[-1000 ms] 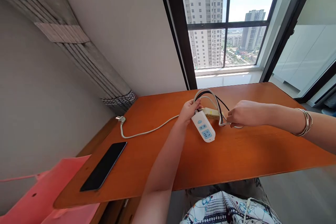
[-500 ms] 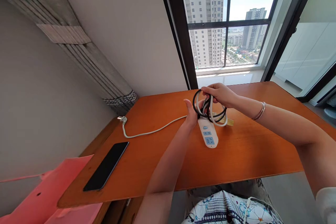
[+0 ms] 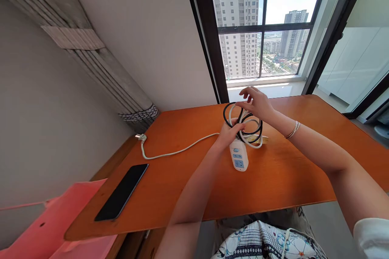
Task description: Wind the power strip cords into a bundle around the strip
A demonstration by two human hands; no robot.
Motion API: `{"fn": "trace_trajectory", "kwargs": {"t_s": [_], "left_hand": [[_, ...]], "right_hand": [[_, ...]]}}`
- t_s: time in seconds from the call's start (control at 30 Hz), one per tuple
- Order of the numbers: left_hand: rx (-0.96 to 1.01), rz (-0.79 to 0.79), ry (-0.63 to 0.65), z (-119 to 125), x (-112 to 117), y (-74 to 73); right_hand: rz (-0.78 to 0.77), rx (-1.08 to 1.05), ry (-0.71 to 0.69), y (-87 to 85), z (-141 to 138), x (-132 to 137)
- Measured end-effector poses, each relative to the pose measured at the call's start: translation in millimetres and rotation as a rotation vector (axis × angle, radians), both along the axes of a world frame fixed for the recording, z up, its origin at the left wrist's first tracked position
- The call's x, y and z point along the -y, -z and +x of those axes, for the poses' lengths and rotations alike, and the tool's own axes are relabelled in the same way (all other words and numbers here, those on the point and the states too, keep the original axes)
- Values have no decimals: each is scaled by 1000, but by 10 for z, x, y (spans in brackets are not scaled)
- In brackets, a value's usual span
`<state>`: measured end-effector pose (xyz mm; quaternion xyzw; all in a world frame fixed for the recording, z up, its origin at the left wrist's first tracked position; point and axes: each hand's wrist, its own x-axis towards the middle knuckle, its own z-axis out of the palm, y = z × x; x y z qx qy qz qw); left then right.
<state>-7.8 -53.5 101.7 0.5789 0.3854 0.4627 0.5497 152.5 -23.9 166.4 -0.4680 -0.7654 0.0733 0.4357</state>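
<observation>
My left hand (image 3: 230, 131) is closed around a coil of tangled black and white cables (image 3: 257, 133), its thumb pressed across the loops. Below that hand, a white power strip (image 3: 239, 156) with blue sockets hangs or rests against the table; I cannot tell which. My right hand (image 3: 257, 103) is just above the coil, thumb and fingers apart, the thumb tip by the top of the loops. From the left hand a white cord (image 3: 182, 150) runs leftward along the table to a white plug (image 3: 141, 137). A small yellowish piece (image 3: 263, 139) shows partly behind the coil.
The orange-brown wooden table (image 3: 282, 170) has its near edge just before my lap. A black phone (image 3: 121, 192) lies at its left end. Beyond the far edge is a window (image 3: 264, 28), and a pink covered object (image 3: 69, 206) stands at lower left.
My right hand has let go of the loops and spread its fingers, shifting slightly up. My left thumb, raised before, now presses over the cables. The power strip has tilted a little leftward.
</observation>
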Motion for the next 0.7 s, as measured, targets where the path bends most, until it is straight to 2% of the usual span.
{"fn": "trace_trajectory", "kwargs": {"t_s": [0.17, 0.33, 0.47, 0.6, 0.7], "left_hand": [[36, 5, -19, -86, -96, 32], [-2, -18, 18, -176, -135, 47], [-16, -17, 43, -206, -150, 61], [-26, 13, 96, -226, -159, 54], [-50, 45, 134, -255, -155, 32]], "right_hand": [[159, 124, -252, 290, 137, 41], [182, 214, -431, 408, 221, 97], [147, 246, -475, 448, 248, 32], [151, 163, -494, 494, 224, 8], [46, 84, -445, 519, 193, 59]]}}
